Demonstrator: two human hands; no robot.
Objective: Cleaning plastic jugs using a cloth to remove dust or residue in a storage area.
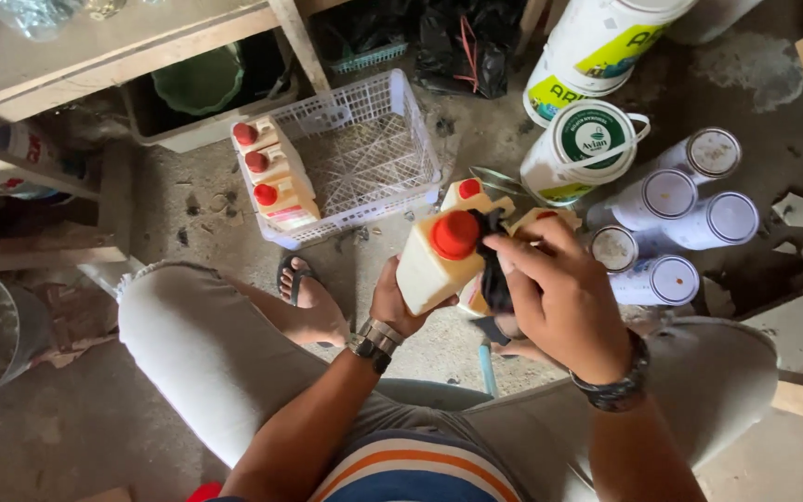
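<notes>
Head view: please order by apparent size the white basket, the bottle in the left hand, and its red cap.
1. White basket, largest.
2. Cream bottle in the left hand; its nearness to the camera enlarges it.
3. Red cap, smallest.

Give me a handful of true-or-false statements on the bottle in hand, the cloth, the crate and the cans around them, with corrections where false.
1. The left hand holds a cream bottle with a red cap. True.
2. The right hand presses a white sponge to the bottle. False: it presses a dark cloth against it.
3. Three red-capped bottles stand in the white crate. True.
4. Those bottles fill the crate. False: they stand at its left end, and the rest shows bare mesh.
5. The small cans beside the right hand have no lids. False: each shows a round lid.
</notes>
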